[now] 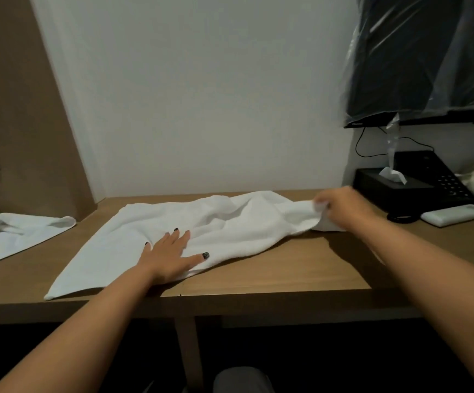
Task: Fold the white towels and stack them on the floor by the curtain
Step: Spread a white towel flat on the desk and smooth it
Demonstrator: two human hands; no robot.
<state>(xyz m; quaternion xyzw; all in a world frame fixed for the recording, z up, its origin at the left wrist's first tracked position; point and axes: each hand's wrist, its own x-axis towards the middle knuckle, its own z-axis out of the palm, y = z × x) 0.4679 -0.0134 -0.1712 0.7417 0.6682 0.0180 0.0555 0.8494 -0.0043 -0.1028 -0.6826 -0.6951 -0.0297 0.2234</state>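
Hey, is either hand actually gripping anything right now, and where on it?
The right hand pinches the towel at its far right end. The left hand only lies flat on it.

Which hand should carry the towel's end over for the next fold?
Probably the right hand: it already pinches the towel's right end, raised off the desk. The left hand lies flat mid-towel, pinning it.
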